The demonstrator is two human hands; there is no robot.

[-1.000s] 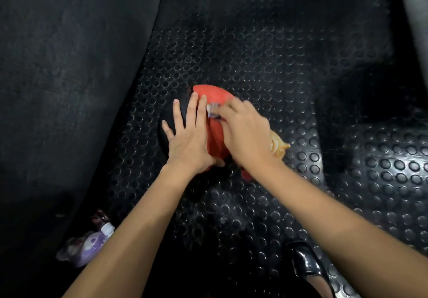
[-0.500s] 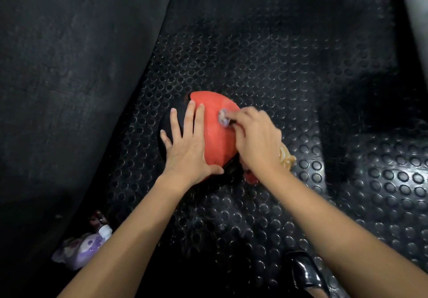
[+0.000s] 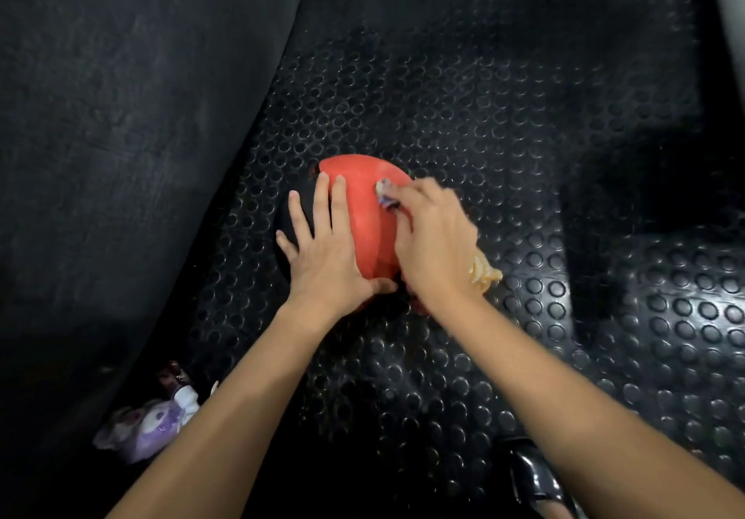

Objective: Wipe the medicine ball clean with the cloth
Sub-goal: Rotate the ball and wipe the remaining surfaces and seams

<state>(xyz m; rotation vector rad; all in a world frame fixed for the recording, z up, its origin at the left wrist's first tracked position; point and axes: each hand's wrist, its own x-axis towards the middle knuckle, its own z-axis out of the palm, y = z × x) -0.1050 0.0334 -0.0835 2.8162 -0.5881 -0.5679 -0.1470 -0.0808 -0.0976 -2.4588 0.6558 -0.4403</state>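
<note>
Red-and-black medicine ball [image 3: 369,228] on studded rubber mat [image 3: 463,115], mid-floor; left hand [image 3: 322,252] flat on it, fingers straight; right hand [image 3: 433,242] clutches cloth [image 3: 485,272] against ball's right side

The medicine ball [image 3: 369,220] rests on the studded floor mat [image 3: 463,123], near the middle of the view. The left hand [image 3: 322,252] lies flat on the ball's left and near side. The right hand [image 3: 433,244] sits on the ball's right side, holding the cloth [image 3: 485,272], one end of which pokes out beside the wrist on the right. A small plush toy [image 3: 145,426] lies on the floor at lower left, beside the left forearm. A shoe [image 3: 536,474] stands at the bottom, under the right forearm.
</note>
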